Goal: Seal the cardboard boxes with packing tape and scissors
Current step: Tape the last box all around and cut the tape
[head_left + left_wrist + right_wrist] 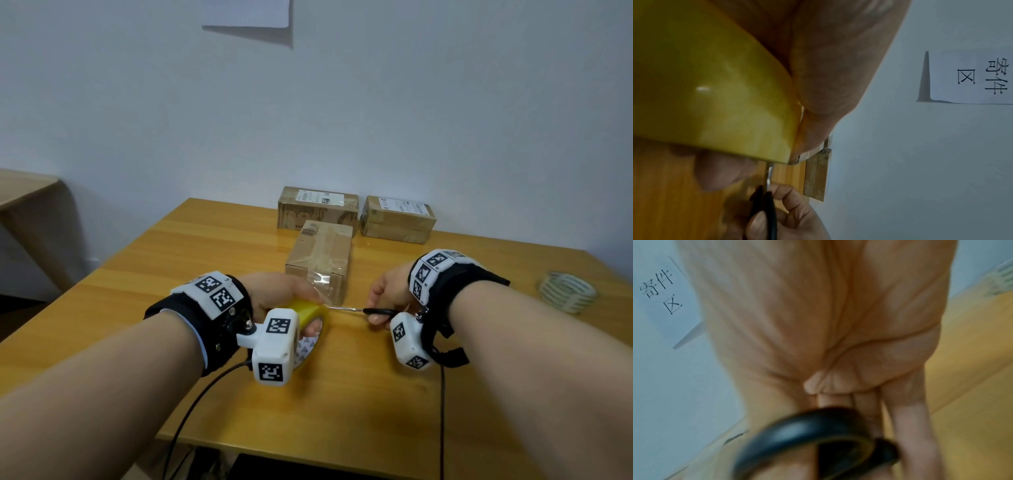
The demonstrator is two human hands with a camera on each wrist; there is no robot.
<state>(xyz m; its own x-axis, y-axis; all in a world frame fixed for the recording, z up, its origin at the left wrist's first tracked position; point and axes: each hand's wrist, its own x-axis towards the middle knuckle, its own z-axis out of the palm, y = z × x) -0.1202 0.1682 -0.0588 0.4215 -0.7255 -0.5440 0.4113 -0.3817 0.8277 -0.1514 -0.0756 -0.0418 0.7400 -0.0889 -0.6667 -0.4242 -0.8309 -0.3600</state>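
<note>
My left hand (287,301) grips a yellow roll of packing tape (310,317), which fills the left wrist view as a yellow band (715,97). A clear strip of tape runs from the roll up onto the front of the nearest cardboard box (320,258). My right hand (385,301) holds black-handled scissors (373,311), their blades pointing left and reaching the tape strip beside the roll. The scissor blades (768,177) show below the roll. A black scissor handle loop (807,431) is around my right fingers.
Two more cardboard boxes with white labels stand at the back by the wall, one (318,205) behind the near box and one (397,219) to its right. A clear tape roll (568,291) lies at the right of the wooden table (171,260). Cables hang over the table's front edge.
</note>
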